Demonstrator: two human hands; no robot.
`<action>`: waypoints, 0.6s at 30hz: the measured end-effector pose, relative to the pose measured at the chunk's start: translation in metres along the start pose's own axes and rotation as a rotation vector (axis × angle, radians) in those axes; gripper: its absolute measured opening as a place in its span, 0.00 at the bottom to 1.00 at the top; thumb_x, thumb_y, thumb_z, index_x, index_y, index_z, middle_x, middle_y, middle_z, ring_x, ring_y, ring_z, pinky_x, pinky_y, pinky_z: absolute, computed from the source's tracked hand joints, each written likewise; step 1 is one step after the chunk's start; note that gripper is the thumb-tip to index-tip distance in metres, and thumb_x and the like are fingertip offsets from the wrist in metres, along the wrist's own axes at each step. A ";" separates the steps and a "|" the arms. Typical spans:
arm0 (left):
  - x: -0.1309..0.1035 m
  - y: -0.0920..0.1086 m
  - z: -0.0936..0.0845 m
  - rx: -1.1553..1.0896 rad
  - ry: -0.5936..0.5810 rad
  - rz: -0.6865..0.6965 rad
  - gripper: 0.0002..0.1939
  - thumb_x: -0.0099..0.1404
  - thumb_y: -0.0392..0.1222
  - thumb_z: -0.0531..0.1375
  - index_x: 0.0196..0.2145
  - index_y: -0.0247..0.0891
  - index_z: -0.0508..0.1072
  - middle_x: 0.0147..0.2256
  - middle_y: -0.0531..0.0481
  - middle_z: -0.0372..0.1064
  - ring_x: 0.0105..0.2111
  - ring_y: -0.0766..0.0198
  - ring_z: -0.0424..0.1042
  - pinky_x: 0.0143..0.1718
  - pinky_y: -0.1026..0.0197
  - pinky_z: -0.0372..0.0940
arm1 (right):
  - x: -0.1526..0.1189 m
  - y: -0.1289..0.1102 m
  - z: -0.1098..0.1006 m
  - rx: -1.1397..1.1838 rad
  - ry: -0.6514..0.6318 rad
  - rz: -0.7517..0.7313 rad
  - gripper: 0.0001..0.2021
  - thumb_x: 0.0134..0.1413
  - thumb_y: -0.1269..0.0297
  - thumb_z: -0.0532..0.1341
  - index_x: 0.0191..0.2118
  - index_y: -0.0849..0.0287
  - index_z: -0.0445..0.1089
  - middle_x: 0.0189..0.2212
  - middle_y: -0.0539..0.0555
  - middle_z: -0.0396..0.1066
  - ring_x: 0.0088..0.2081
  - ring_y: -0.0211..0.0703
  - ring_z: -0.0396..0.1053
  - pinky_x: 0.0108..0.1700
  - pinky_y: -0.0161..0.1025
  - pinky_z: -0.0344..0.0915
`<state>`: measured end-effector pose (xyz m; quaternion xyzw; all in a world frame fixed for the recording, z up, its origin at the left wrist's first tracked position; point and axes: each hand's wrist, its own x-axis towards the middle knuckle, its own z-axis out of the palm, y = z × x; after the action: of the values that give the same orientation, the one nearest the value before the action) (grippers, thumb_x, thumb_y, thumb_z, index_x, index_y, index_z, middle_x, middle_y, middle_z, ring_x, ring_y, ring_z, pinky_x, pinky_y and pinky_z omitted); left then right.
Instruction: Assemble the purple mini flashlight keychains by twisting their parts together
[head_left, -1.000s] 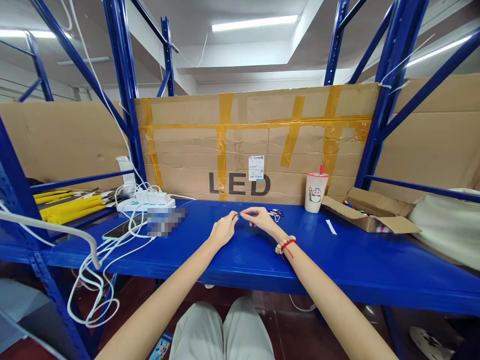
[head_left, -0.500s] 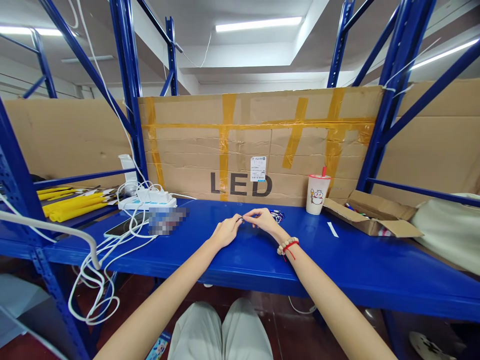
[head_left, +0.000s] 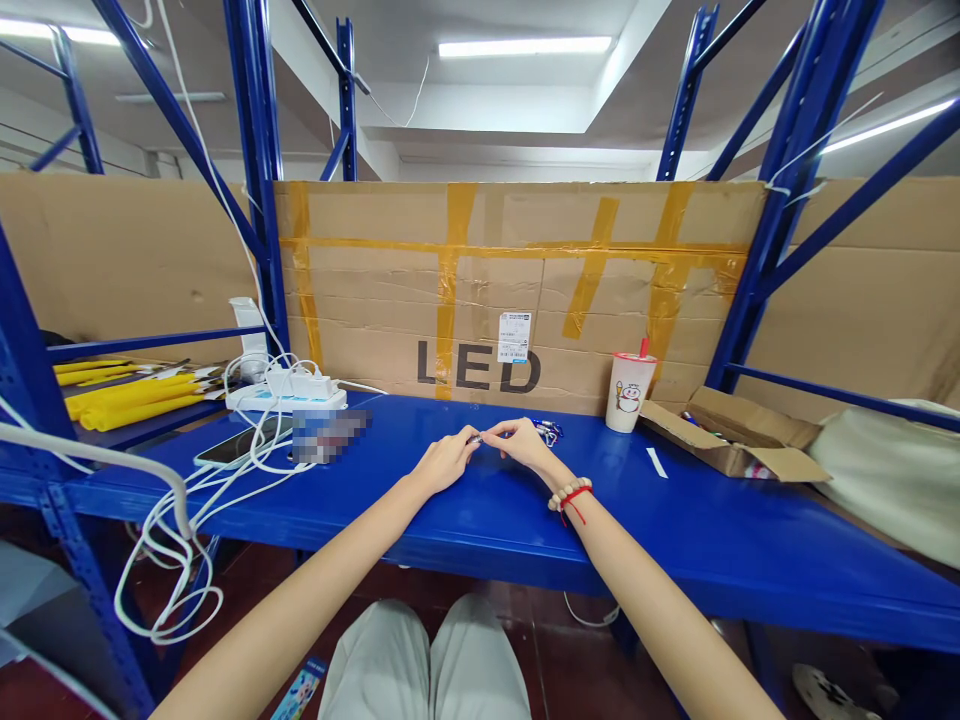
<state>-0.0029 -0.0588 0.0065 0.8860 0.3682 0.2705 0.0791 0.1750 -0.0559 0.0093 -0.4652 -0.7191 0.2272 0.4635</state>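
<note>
Over the middle of the blue table [head_left: 480, 545], my left hand [head_left: 444, 462] pinches a small dark metallic piece [head_left: 475, 438] between thumb and fingertips. My right hand [head_left: 521, 444], with a beaded and red-string bracelet [head_left: 570, 495] on its wrist, meets it from the right, its fingertips closed at the same small piece. The piece is mostly hidden by the fingers and too small to name. Just behind my right hand lies a small pile of blue and silver items [head_left: 549, 432].
A cup with a red straw [head_left: 628, 392], a white strip [head_left: 657, 462] and an open cardboard box [head_left: 731, 435] are on the right. To the left are a power strip [head_left: 289, 396], tangled white cables [head_left: 176, 560], a phone [head_left: 244, 445] and yellow bundles [head_left: 139, 400]. Cardboard [head_left: 375, 300] stands behind.
The camera view has shifted slightly. Both hands stay together at the small piece, and the fingers of my right hand look a little closer to my left hand.
</note>
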 end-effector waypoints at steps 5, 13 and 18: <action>0.001 -0.001 0.001 0.001 0.022 -0.008 0.11 0.68 0.44 0.42 0.42 0.43 0.61 0.29 0.54 0.68 0.33 0.62 0.69 0.29 0.65 0.57 | -0.001 -0.003 0.000 -0.010 0.005 0.026 0.19 0.39 0.50 0.63 0.28 0.65 0.76 0.16 0.52 0.66 0.15 0.30 0.54 0.18 0.31 0.52; 0.003 -0.002 0.003 0.001 0.056 -0.013 0.10 0.67 0.44 0.44 0.41 0.42 0.61 0.34 0.52 0.69 0.36 0.61 0.70 0.31 0.65 0.59 | -0.002 -0.008 0.002 0.005 0.015 0.084 0.22 0.39 0.47 0.62 0.26 0.66 0.75 0.12 0.49 0.60 0.14 0.29 0.51 0.17 0.30 0.47; 0.002 0.001 0.001 -0.003 0.063 -0.013 0.12 0.67 0.44 0.44 0.45 0.43 0.60 0.34 0.52 0.69 0.36 0.61 0.70 0.32 0.65 0.60 | 0.000 -0.004 0.002 0.041 -0.010 0.133 0.23 0.37 0.46 0.63 0.26 0.65 0.74 0.12 0.48 0.59 0.14 0.28 0.51 0.16 0.29 0.46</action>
<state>-0.0012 -0.0580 0.0070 0.8746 0.3758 0.2982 0.0705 0.1716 -0.0580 0.0115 -0.5014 -0.6840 0.2743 0.4533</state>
